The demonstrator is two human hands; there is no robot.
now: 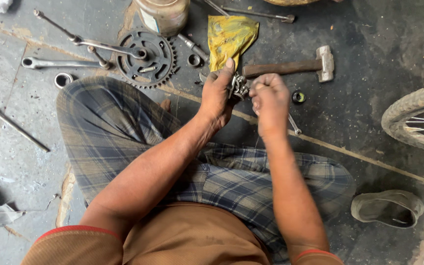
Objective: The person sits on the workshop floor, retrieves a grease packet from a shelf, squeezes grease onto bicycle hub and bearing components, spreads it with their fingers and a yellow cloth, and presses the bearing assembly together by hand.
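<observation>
The small metal part (239,87) between the left hand (218,93) and right hand (269,98) is mostly hidden by fingers, its kind unclear. The bicycle wheel (418,118) and the tin can (164,14) are cut off by the frame's edges.

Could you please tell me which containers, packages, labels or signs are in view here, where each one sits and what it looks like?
Tin can: top edge of the floor, left of centre, just above the chainring; round, grimy cream-tan, with a pale label patch on its left side.
Yellow wrapper or cloth: on the floor right of the can, just beyond the left hand; crumpled, yellow, smudged dark.
No signs or screens are in view.
</observation>
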